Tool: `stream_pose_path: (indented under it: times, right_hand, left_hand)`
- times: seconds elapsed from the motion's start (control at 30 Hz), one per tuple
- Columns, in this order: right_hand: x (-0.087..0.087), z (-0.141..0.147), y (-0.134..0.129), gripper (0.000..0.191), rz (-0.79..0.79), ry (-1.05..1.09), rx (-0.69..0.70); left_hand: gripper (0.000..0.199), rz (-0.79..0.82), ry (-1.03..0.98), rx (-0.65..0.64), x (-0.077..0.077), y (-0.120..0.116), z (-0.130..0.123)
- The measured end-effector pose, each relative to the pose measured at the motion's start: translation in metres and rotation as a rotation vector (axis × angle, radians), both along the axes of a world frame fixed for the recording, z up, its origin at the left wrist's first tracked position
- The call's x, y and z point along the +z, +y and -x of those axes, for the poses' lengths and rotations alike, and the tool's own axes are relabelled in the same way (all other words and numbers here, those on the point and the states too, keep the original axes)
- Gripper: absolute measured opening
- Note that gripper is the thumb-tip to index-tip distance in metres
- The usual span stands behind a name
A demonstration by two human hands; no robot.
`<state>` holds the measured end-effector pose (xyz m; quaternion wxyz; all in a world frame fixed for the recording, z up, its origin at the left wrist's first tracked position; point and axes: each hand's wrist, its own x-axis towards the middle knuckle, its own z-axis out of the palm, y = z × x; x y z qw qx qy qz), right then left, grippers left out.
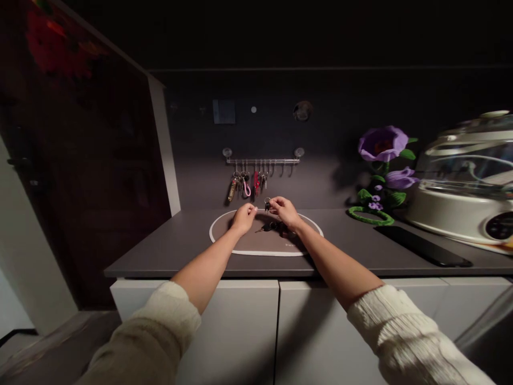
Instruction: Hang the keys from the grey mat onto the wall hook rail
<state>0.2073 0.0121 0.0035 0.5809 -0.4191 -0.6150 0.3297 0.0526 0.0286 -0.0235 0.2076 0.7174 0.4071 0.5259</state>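
Observation:
Between the thumb and fingers of my right hand (285, 212) is a small key ring with dark keys (267, 205), held up over the mat. My left hand (243, 219) is closed in a pinch just to its left; whatever is in those fingers, if anything, is too small to make out. Below both hands lies an oval brown mat with a white rim (256, 253). More dark keys on a ring (271, 226) rest on it, partly covered by my right hand. On the wall behind, a clear hook rail (262, 161) carries several hanging key bunches (245, 184) toward its left side.
A purple knitted flower (383, 144) with a green ring base stands on the grey counter (168, 246) to the right. Near it lie a black phone (422, 246) and a cream appliance with a clear dome (452, 206). White cabinet doors (236, 321) are below; a dark door (92, 160) is at left.

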Motion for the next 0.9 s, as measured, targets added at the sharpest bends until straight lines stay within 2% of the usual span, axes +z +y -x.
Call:
stream_pose_path:
  times: [0.2,0.57,0.7,0.9]
  right_hand:
    - [0.024,-0.001,0.005,0.008,0.055,0.151,-0.046]
    - [0.081,-0.001,0.041,0.009,0.071,0.275,-0.196]
    - [0.092,0.003,0.047,0.013,0.085,0.27,-0.22]
    - [0.098,0.008,0.055,0.014,0.126,0.248,-0.235]
  left_hand:
    - [0.02,-0.008,0.078,0.016,-0.001,-0.002,0.0]
    - [0.021,0.011,0.159,0.007,-0.001,-0.001,-0.004]
    - [0.021,0.007,0.149,-0.011,-0.002,-0.001,-0.004]
    - [0.021,0.02,0.144,-0.001,-0.003,0.002,-0.005]
